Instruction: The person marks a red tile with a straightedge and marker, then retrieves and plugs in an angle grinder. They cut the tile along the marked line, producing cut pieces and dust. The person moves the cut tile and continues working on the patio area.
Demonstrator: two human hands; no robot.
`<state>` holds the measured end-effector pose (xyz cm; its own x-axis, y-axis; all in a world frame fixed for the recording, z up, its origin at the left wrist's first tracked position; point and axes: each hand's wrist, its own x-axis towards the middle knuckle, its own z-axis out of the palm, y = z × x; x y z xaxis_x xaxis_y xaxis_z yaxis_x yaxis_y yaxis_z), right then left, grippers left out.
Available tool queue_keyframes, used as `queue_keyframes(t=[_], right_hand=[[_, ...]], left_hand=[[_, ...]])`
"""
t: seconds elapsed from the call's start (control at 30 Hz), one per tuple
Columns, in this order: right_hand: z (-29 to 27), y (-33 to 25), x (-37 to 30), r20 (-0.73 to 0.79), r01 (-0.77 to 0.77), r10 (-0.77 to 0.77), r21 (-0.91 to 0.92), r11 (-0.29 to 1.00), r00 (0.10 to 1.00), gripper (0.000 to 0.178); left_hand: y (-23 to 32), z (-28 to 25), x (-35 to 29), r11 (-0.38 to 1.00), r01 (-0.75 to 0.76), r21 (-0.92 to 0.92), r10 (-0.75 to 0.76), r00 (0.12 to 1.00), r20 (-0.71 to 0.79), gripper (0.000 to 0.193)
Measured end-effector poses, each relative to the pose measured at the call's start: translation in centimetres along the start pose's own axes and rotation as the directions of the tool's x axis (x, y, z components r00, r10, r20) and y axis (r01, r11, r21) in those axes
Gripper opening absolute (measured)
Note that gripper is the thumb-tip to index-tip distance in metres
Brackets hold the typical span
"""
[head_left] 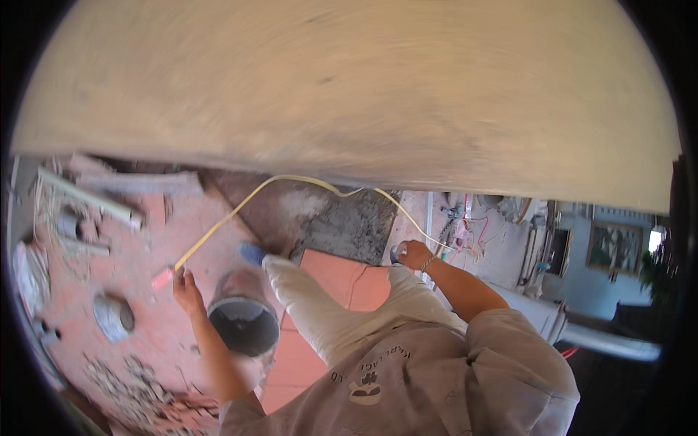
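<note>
At the left, my left hand (188, 292) is closed around a thin yellow hose (240, 207) just behind its pink end (163, 278). From there the hose arches over a patch of wet grey mortar (349, 227) and runs down to the right. My right hand (414, 254) is beside my right knee, close to a blue shoe. Its fingers are curled, and whatever they hold is too small to make out. Pink floor tiles (331, 270) lie between my legs, bordering the mortar. Left of my leg stands a dark bucket (243, 327), its inside grey.
A tan wall (349, 87) rises right in front of me. Pale pipes (91, 196), a grey lump in a scoop-like shell (113, 317) and broken rubble (131, 392) lie at the left. Tangled wires (462, 232) are on the right, before a framed picture (614, 247).
</note>
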<state>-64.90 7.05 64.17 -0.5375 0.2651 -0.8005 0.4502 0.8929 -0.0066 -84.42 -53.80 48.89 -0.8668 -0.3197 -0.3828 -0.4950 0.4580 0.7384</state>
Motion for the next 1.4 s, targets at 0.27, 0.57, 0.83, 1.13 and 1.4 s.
queue_keyframes(t=[0.27,0.57,0.83,1.13,1.4], right_hand=[[1.3,25.5,-7.6,-0.182,-0.210,0.286,0.349,0.913,0.941,0.042],[4.2,67.8,-5.8,-0.509,0.168,0.549,0.816,0.553,0.663,0.038],[35.7,82.3,-18.2,-0.005,-0.509,0.649,0.616,0.602,0.761,0.038],[35.9,87.0,-26.0,-0.096,-0.120,0.806,0.972,0.202,0.584,0.027],[36.0,85.6,-24.2,-0.246,-0.064,0.722,0.925,0.374,0.647,0.021]], left_hand=[[28.5,13.7,-13.3,0.909,-0.416,-0.027,0.409,0.877,0.251,0.038],[53.7,41.2,-63.4,0.961,-0.178,-0.213,0.278,0.622,0.732,0.071],[61.1,52.3,-70.0,0.971,0.103,-0.218,0.060,0.772,0.633,0.098],[62.3,54.4,-65.4,0.921,0.302,-0.245,-0.098,0.789,0.606,0.124],[59.2,56.9,-66.1,0.998,0.031,-0.047,-0.007,0.896,0.443,0.090]])
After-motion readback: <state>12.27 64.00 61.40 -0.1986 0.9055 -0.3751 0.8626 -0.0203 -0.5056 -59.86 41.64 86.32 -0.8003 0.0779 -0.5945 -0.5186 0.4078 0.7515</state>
